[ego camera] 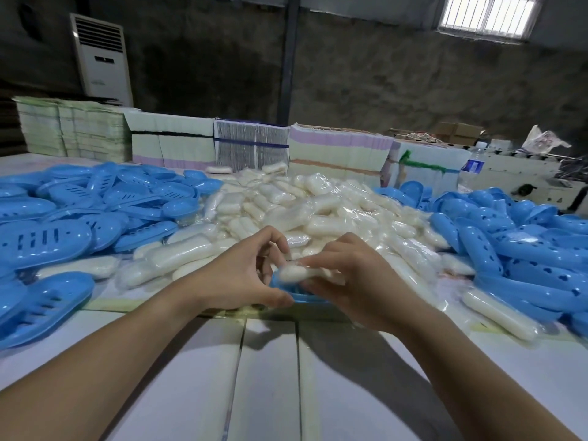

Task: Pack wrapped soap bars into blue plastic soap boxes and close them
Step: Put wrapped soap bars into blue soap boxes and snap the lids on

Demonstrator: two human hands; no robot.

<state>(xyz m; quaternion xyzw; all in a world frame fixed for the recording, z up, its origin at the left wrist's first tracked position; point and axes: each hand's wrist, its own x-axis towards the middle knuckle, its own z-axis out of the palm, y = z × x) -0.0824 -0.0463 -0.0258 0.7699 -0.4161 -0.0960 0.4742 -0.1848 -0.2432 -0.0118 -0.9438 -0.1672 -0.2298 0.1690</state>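
Blue box half: (294, 294) low in the centre of the frame, cupped under the left hand (241, 275) — thumb and curled fingers steady it so it can take a bar.
Soap bar: (294, 272) white, film-wrapped, pinched by the right hand (353, 275), lying on the box's open side — probably being seated, though fingers hide the fit.
Stock: soap pile (302, 205) mid-frame, box shells (79, 218) left, within reach.

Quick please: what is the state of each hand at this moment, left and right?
Left hand: fingers curled, holding the blue soap box from its left side.
Right hand: fingers pinching the wrapped soap bar over the box.
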